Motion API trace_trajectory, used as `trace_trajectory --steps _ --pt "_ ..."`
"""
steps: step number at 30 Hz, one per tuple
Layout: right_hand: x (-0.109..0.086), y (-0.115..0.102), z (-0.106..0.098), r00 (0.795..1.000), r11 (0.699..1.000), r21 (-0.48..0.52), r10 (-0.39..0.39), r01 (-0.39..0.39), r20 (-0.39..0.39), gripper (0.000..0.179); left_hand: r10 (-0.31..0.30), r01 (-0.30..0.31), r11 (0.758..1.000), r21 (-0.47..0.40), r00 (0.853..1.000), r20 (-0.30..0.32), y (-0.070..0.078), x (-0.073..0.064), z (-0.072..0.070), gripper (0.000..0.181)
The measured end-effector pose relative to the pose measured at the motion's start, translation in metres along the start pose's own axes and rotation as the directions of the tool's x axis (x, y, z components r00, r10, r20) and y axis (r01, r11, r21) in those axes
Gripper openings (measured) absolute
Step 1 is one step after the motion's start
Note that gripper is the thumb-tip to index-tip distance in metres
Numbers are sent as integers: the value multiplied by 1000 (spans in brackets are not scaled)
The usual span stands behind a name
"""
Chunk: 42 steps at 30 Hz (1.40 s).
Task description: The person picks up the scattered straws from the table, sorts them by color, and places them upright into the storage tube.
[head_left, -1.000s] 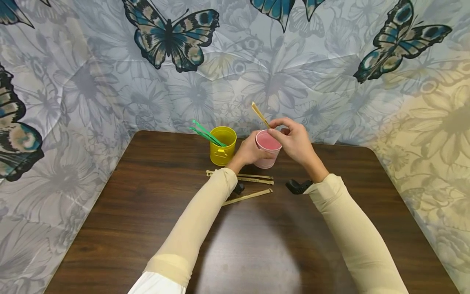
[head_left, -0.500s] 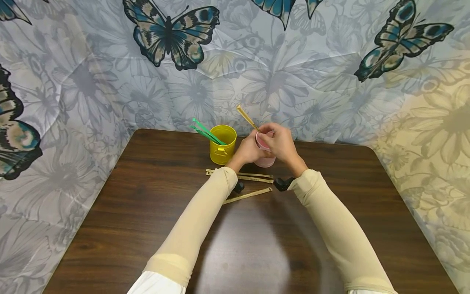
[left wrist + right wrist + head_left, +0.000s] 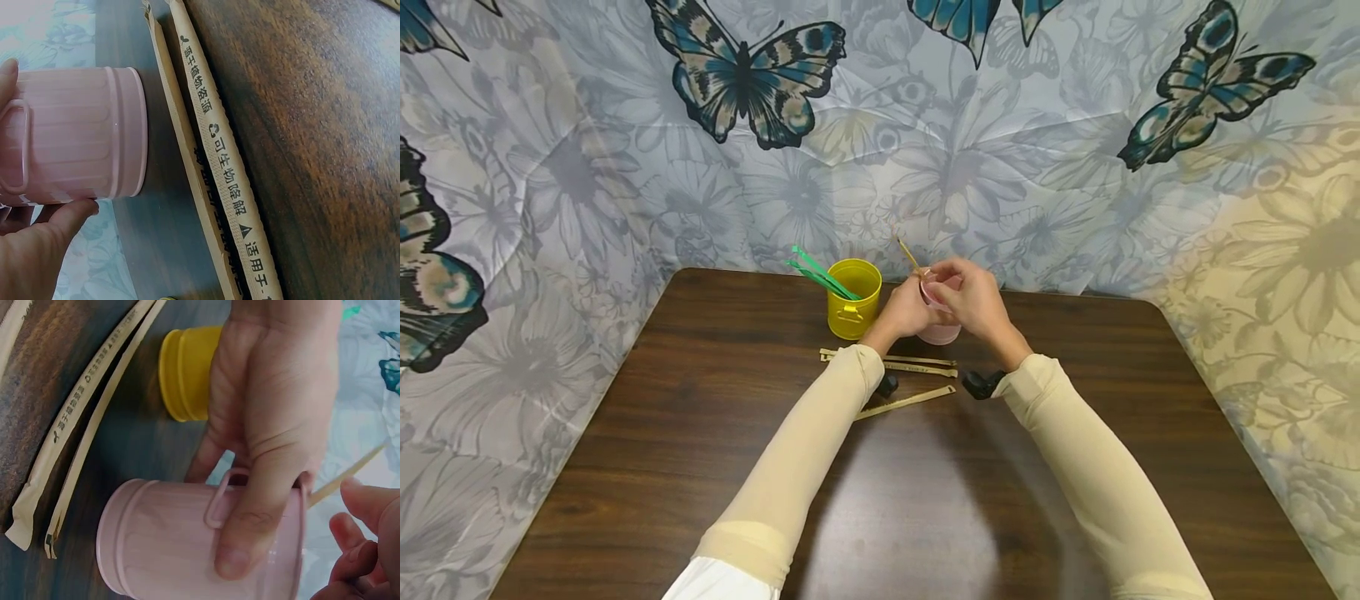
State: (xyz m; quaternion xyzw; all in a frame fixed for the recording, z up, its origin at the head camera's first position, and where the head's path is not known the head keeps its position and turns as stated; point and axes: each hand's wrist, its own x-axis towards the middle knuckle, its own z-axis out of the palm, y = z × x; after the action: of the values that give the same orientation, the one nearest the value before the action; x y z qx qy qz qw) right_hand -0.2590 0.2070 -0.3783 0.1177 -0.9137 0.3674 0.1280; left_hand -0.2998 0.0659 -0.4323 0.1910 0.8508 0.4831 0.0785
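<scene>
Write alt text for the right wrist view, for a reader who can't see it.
A left hand grips a pink bucket; a thin tan strip shows past the rim, near the fingers of a right hand. Slim paper packets lie on the dark wooden table, and a yellow bucket is partly hidden behind the gripping hand.

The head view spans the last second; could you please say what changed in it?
The right hand moved left over the pink cup; the straw shifted left and lower, whether still pinched is unclear. The left hand still holds the cup; the yellow cup and green straws stayed.
</scene>
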Motion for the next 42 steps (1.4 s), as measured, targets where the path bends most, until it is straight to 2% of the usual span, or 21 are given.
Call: trace_trajectory --steps 4,11,15,18,22,27,31,34,42 --pt "-9 -4 -4 1000 1000 -10 -30 30 -3 24 -26 26 1000 -17 1000 -7 -2 0 1 83" --pt "-36 -16 -3 993 994 -2 -108 109 46 16 -22 23 998 54 1000 -20 -2 -3 -2 68" --pt "-56 -16 7 992 996 55 -78 73 99 14 -15 16 999 35 1000 -16 -1 -4 -3 67" --pt "-70 -10 17 990 995 93 -39 26 136 14 -12 12 1000 10 1000 -12 -1 -3 -1 75" --pt "-86 -1 31 983 995 100 -25 7 180 13 -4 4 1000 -3 1000 -16 -2 0 2 87" --pt "-98 5 46 959 994 102 -62 35 277 13 -18 18 1000 -17 1000 -23 -2 0 3 92" --pt "-103 3 55 929 990 89 -136 112 343 17 -35 34 999 -37 999 -17 -2 -1 3 92" --pt "-105 0 61 914 986 61 -164 152 371 22 -33 32 999 -44 999 -23 -2 -2 3 93" --pt "-109 -3 73 907 989 -15 -127 146 400 21 -46 45 998 -45 998 -35 -2 -3 4 92"
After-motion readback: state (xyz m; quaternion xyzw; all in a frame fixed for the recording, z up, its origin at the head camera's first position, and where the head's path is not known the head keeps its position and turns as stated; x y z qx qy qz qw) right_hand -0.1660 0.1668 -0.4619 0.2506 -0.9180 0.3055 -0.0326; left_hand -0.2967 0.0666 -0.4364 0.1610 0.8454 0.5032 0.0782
